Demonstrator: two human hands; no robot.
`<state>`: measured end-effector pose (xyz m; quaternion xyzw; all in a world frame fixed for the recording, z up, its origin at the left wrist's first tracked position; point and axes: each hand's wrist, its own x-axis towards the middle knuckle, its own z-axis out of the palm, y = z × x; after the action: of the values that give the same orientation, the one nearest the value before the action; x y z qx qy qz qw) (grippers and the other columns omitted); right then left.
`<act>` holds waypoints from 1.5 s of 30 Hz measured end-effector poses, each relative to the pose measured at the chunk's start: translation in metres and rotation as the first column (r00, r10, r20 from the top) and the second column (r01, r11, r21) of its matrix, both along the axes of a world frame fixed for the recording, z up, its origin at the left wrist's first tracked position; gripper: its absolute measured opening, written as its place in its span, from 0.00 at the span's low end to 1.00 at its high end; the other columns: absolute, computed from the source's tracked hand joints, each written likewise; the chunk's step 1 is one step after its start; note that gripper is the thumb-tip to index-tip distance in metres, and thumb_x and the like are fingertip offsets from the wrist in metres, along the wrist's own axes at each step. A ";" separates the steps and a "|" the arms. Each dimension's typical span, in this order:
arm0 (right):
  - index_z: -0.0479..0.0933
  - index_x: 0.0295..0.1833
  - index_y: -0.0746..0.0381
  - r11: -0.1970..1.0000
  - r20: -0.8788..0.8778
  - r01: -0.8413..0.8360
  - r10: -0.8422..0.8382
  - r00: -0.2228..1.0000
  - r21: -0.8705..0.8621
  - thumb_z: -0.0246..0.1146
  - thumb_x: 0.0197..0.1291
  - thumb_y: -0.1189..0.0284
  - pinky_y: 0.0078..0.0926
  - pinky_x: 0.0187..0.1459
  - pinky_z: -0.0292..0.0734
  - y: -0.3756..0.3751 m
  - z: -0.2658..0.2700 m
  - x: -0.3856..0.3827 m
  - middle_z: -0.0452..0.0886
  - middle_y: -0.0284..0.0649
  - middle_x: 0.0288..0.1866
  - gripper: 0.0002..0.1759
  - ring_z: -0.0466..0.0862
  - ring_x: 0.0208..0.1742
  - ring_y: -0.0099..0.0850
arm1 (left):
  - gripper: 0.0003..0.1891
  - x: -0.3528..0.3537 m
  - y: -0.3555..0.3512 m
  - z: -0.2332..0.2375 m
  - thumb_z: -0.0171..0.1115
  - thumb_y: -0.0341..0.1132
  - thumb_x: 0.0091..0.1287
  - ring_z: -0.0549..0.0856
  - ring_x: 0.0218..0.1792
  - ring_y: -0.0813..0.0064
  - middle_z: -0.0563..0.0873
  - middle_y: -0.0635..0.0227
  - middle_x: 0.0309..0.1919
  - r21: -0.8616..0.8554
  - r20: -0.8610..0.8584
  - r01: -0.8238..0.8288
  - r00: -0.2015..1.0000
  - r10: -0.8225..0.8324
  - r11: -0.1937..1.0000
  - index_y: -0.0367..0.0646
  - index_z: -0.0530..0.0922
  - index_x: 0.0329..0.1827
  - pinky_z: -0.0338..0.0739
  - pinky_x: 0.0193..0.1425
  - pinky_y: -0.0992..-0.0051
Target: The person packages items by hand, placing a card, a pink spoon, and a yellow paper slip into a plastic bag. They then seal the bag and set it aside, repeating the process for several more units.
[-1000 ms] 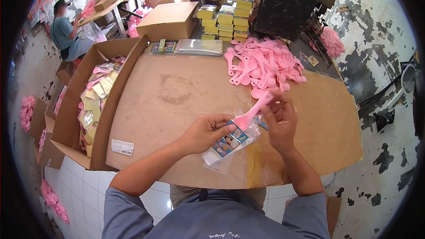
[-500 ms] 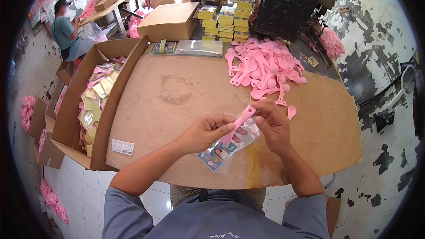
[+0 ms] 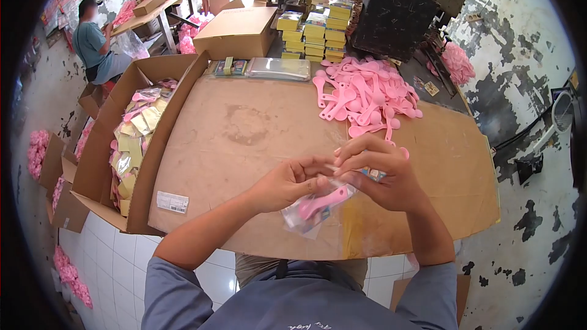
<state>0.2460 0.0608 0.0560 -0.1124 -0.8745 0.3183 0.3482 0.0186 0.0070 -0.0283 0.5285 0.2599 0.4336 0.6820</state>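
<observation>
A clear plastic bag (image 3: pixel 292 219) hangs tilted between my hands. Inside it lies a pink spoon (image 3: pixel 333 199), with part of a printed card behind it. My left hand (image 3: pixel 287 184) pinches the bag near its upper edge, thumb against fingers. At that same edge, my right hand (image 3: pixel 386 174) has its thumb and fingertips closed on the plastic. Between the right hand's fingers and thumb a bit of blue printed card (image 3: pixel 374 174) shows; the rest of it is hidden. Beyond the hands, a heap of pink spoons (image 3: pixel 367 88) covers the far right of the cardboard-topped table (image 3: pixel 214 165).
At left, a long open carton (image 3: pixel 160 140) holds several filled packets. Along the back are a flat stack of clear bags (image 3: pixel 278 68), a banded card bundle (image 3: pixel 230 67), yellow-edged card stacks (image 3: pixel 315 33), a closed carton (image 3: pixel 235 30) and a dark machine (image 3: pixel 394 12). Another person (image 3: pixel 92 43) sits far left.
The spoon has gone from between my fingers down into the bag. My right hand has shifted slightly and both hands now meet at the bag's upper edge.
</observation>
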 end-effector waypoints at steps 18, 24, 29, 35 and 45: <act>0.84 0.47 0.62 0.880 0.088 0.380 -0.419 0.904 0.287 0.70 0.62 0.75 0.35 0.39 0.77 -0.019 0.035 -0.010 0.83 0.40 0.40 0.08 0.85 0.39 0.36 | 0.21 0.004 -0.013 0.027 0.62 0.27 0.77 0.92 0.43 0.77 0.94 0.59 0.45 0.430 -0.191 -0.266 0.907 0.376 0.862 0.34 0.74 0.71 0.85 0.54 0.75; 0.83 0.45 0.63 0.612 -0.022 0.329 -0.453 0.891 0.719 0.72 0.55 0.74 0.35 0.49 0.74 -0.015 0.013 -0.021 0.82 0.37 0.49 0.11 0.83 0.51 0.35 | 0.25 0.008 -0.015 0.021 0.65 0.24 0.72 0.93 0.37 0.76 0.94 0.61 0.42 0.533 -0.181 -0.297 0.875 0.450 0.793 0.36 0.74 0.73 0.88 0.44 0.75; 0.81 0.41 0.65 0.470 0.037 0.251 -0.522 0.852 0.847 0.71 0.52 0.73 0.34 0.48 0.73 -0.016 -0.003 -0.024 0.82 0.38 0.47 0.11 0.82 0.51 0.35 | 0.27 0.010 -0.017 0.022 0.66 0.24 0.70 0.93 0.33 0.75 0.94 0.61 0.40 0.577 -0.296 -0.254 0.821 0.489 0.776 0.37 0.74 0.74 0.89 0.41 0.75; 0.81 0.40 0.63 0.655 -0.081 0.504 -0.563 0.823 0.563 0.66 0.53 0.79 0.31 0.49 0.72 0.005 -0.007 -0.010 0.83 0.42 0.45 0.07 0.82 0.48 0.36 | 0.25 0.006 -0.011 0.021 0.65 0.26 0.72 0.93 0.34 0.77 0.94 0.62 0.39 0.537 -0.342 -0.228 0.821 0.456 0.812 0.39 0.76 0.72 0.88 0.43 0.74; 0.78 0.63 0.66 0.565 0.051 0.622 -0.717 0.695 -0.543 0.65 0.69 0.73 0.28 0.50 0.79 0.116 -0.026 0.261 0.86 0.41 0.48 0.19 0.86 0.46 0.30 | 0.20 -0.003 -0.006 0.026 0.62 0.27 0.78 0.90 0.49 0.76 0.92 0.54 0.48 0.119 -0.156 -0.338 0.922 0.354 0.933 0.32 0.75 0.71 0.85 0.55 0.75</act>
<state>0.5074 0.1764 0.0295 -0.4977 -0.6102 0.3939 0.4741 0.0158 0.0011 -0.0027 0.5404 0.3881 0.5107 0.5445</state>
